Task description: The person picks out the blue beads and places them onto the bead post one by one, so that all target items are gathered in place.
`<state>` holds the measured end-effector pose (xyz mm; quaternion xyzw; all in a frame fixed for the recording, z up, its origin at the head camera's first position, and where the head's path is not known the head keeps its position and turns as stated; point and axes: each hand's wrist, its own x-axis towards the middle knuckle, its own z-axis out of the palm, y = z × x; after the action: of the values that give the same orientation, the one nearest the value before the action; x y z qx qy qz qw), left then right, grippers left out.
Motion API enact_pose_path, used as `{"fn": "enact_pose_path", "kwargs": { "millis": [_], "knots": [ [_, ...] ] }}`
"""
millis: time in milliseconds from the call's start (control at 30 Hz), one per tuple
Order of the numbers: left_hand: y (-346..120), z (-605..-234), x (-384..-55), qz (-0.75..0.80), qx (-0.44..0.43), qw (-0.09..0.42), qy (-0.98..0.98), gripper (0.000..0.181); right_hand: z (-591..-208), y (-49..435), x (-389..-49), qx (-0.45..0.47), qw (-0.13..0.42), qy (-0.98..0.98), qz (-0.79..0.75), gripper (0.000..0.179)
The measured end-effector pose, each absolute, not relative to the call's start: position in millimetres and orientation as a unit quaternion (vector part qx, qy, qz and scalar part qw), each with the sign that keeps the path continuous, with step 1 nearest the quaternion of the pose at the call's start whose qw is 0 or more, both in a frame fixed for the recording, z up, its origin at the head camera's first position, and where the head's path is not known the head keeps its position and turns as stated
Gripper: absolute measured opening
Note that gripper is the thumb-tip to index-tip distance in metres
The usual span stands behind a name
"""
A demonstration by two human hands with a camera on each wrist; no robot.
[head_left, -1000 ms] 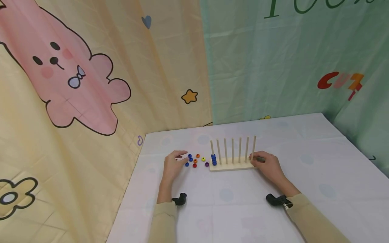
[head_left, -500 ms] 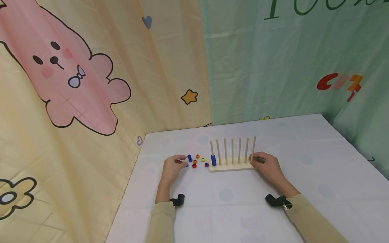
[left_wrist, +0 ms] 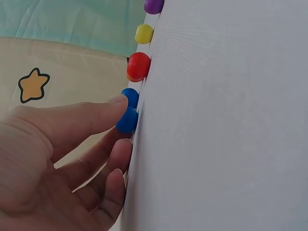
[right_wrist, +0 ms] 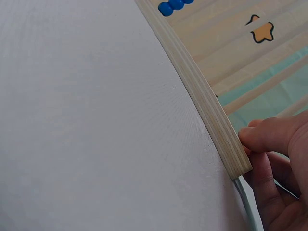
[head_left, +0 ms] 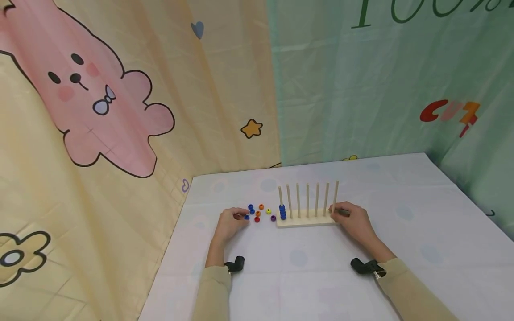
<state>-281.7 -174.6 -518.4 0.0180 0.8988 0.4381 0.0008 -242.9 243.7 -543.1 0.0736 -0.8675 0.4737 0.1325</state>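
On the white cloth [head_left: 289,285], loose beads [head_left: 258,214] separate left grip [head_left: 230,224] from rack [head_left: 307,219].

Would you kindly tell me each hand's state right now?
Left hand: closed, pinching a blue bead.
Right hand: closed, holding the wooden rack by one end.

In the head view, the right grip [head_left: 351,217] covers the right end of the pegged board [head_left: 307,224] and the foot of the last peg [head_left: 336,191]. From the left wrist, the thumb of the left grip [left_wrist: 57,180] hides part of a blue bead [left_wrist: 129,122]; an orange bead [left_wrist: 128,76] shows only as a sliver behind the red bead [left_wrist: 139,65], and the top edge crops the purple bead [left_wrist: 154,5]. The right wrist view's upper edge trims the blue stack [right_wrist: 176,4].
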Motion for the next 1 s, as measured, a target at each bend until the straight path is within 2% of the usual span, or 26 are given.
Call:
{"fn": "enact_pose_path", "kwargs": {
  "millis": [633, 1000],
  "knots": [
    [-169.2, -513.6, -285.3, 0.397, 0.025, -0.013, 0.918, 0.015, -546.4, 241.7, -245.6, 0.074, 0.135, -0.868, 0.471, 0.021],
    [-170.1, -508.2, -278.6, 0.415, 0.024, -0.034, 0.909, 0.016, -546.1, 243.0, -243.0, 0.074, 0.131, -0.866, 0.477, 0.021]
  ]
}}
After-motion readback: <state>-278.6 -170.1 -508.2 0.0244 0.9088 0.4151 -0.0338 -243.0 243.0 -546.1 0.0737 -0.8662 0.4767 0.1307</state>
